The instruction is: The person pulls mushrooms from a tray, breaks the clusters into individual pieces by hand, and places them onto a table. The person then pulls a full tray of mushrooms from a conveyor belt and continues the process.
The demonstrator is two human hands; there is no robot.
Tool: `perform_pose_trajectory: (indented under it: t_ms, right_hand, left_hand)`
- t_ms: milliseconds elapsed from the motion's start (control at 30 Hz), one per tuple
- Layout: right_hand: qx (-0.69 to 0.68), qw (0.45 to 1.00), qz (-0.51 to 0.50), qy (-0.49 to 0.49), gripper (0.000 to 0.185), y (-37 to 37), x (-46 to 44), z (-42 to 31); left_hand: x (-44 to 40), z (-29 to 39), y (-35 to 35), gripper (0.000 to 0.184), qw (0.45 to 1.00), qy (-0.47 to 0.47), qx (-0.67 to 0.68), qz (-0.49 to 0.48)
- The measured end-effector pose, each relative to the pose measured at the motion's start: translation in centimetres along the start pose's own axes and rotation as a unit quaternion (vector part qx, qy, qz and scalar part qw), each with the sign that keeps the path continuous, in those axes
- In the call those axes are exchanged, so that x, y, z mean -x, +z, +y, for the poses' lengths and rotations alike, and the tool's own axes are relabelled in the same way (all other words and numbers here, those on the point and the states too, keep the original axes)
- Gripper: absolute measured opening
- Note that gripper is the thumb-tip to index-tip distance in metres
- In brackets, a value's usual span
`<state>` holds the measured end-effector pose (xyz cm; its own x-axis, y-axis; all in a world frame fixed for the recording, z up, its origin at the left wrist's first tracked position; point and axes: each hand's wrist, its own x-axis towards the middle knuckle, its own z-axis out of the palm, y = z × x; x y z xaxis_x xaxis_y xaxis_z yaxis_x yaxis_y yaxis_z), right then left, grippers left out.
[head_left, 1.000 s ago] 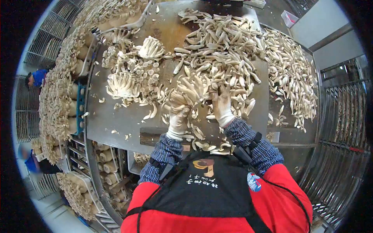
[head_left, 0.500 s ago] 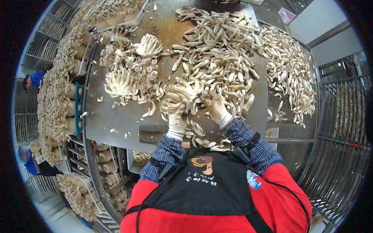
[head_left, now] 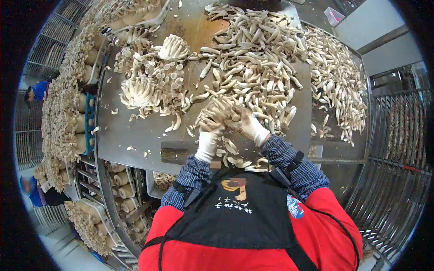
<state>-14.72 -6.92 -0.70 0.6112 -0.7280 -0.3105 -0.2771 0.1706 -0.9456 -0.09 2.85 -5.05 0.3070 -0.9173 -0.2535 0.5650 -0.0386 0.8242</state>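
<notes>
My left hand (head_left: pixel 209 136), in a white glove, is closed round the base of a mushroom cluster (head_left: pixel 214 111) above the metal table (head_left: pixel 131 149). Against the cluster's right side, the bent fingers of my gloved right hand (head_left: pixel 247 125) are pressed together; what they hold, if anything, is hidden. A large pile of loose mushrooms (head_left: pixel 257 49) lies beyond my hands. More clusters (head_left: pixel 140 92) rest on the table to the left. Several loose mushrooms (head_left: pixel 229 145) lie between my wrists.
More loose mushrooms (head_left: pixel 337 77) cover a surface on the right. Trays (head_left: pixel 97 67) of bottled mushrooms line the left side. Metal racks (head_left: pixel 398 131) stand at the right. Two people (head_left: pixel 34 190) in blue are at the far left.
My right hand has moved from the loose pile leftward to the cluster. My left hand still holds the cluster, which has turned slightly.
</notes>
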Motion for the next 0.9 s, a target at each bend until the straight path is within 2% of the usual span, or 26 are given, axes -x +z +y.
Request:
perform_pose_trajectory:
  t_ms: [33,67,133,167,200,233,267,300,333,400,433,467,533,600,667,700,733,767,800,867,900]
  right_hand:
    - [0.000,0.999,0.030,-0.043,0.051,0.6,-0.8,1.7]
    - [0.000,0.999,0.029,-0.041,0.051,0.5,-0.9,3.5]
    - [-0.211,0.975,0.065,0.036,0.050,0.3,-0.9,4.2]
    - [-0.152,0.981,0.119,0.018,0.039,0.5,-1.2,5.3]
    - [-0.153,0.981,0.117,0.019,0.039,1.1,-0.7,4.5]
    - [-0.229,0.971,0.068,-0.032,0.043,2.0,0.4,2.2]
    - [-0.303,0.949,0.019,-0.084,0.048,2.5,1.2,-0.3]
    - [-0.072,0.995,0.023,-0.065,0.065,2.2,1.9,-3.0]
    - [-0.073,0.995,0.023,-0.065,0.065,2.1,1.2,-0.8]
    - [0.001,0.974,-0.016,-0.228,0.051,1.6,-1.1,5.1]
    - [-0.238,0.971,0.014,-0.012,0.040,1.1,1.3,-0.5]
    - [-0.240,0.971,0.016,-0.012,0.040,0.7,1.3,1.3]
    - [-0.253,0.967,0.018,0.026,0.014,-0.6,1.2,7.2]
    - [-0.307,0.942,0.132,-0.001,0.017,-1.3,3.6,7.0]
    - [-0.155,0.976,0.152,-0.016,0.024,-4.6,5.8,11.6]
    - [-0.247,0.944,0.216,-0.017,0.023,-5.3,7.5,11.4]
    - [-0.333,0.899,0.283,-0.020,0.022,-6.0,9.7,11.0]
    - [-0.265,0.890,0.372,-0.013,0.019,-7.0,12.1,11.7]
    - [-0.178,0.897,0.402,0.041,0.021,-9.3,15.2,15.3]
    - [-0.221,0.823,0.506,0.133,0.016,-11.9,20.7,18.4]
    - [-0.216,0.809,0.529,0.137,0.016,-13.1,23.6,20.8]
  left_hand:
    - [0.0,-0.1,-0.1,0.037,1.000,-0.001,0.000,0.001]
    - [0.1,-0.2,-0.2,0.034,1.000,-0.022,0.010,0.010]
    - [0.0,-0.1,-0.4,0.028,0.997,-0.060,0.029,0.028]
    - [-0.1,0.0,-0.6,0.028,0.999,-0.039,-0.032,0.013]
    - [-0.3,-0.2,-0.8,0.028,0.999,-0.040,-0.032,0.015]
    - [-0.6,-0.6,-1.0,0.030,0.980,-0.012,-0.196,-0.004]
    - [-0.7,-0.9,-1.2,0.032,0.934,0.016,-0.355,-0.025]
    - [0.0,0.0,0.0,0.033,0.936,0.004,-0.352,-0.012]
    - [0.1,-0.2,-0.3,0.033,0.935,0.004,-0.353,-0.012]
    - [-0.3,-0.4,-0.8,0.038,0.959,-0.069,-0.275,0.005]
    - [-0.2,-0.3,-0.9,0.044,0.976,-0.058,-0.210,-0.004]
    - [-0.2,-0.4,-1.2,0.044,0.976,-0.060,-0.212,-0.005]
    - [-0.4,-1.3,-2.9,0.043,0.962,0.003,-0.273,0.024]
    - [-0.4,-1.7,-4.4,0.037,0.991,-0.106,-0.078,0.037]
    - [0.2,-0.7,-4.2,0.038,0.987,-0.073,-0.132,0.048]
    - [0.5,-0.7,-4.4,0.037,0.985,-0.084,-0.141,0.056]
    - [0.3,-1.1,-4.7,0.034,0.961,0.045,-0.272,0.010]
    - [0.5,-0.9,-5.4,0.032,0.971,-0.005,-0.236,0.023]
    - [0.6,1.1,-3.9,0.030,0.978,-0.059,-0.198,0.033]
    - [0.0,0.5,-6.0,0.024,0.983,-0.003,-0.184,0.022]
    - [0.5,1.7,-4.6,0.023,0.971,0.022,-0.238,0.019]
